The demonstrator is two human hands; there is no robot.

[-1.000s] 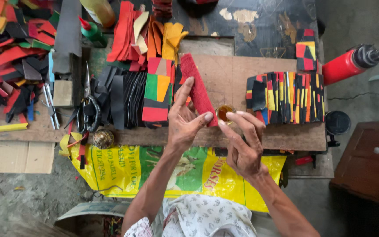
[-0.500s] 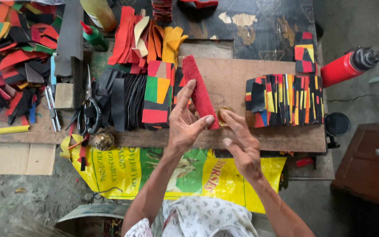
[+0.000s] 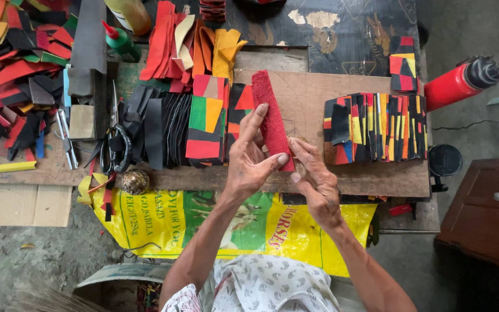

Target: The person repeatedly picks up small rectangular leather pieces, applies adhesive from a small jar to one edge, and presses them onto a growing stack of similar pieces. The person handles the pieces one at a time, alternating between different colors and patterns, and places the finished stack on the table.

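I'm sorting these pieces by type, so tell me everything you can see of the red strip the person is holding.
The red strip is a long, narrow, flat piece with a rough, fuzzy-looking surface, perhaps suede or felt. It is plain red, straight-edged and squared at the top. It is held tilted, its upper end leaning left, over the wooden board. The left hand grips it, fingers behind and thumb on its lower end. The right hand sits by the lower end; contact is unclear.

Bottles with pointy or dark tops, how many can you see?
3: a green plastic bottle with red nozzle, an amber bottle beside it at top, and a red bottle with black cap at right. Others may be hidden.
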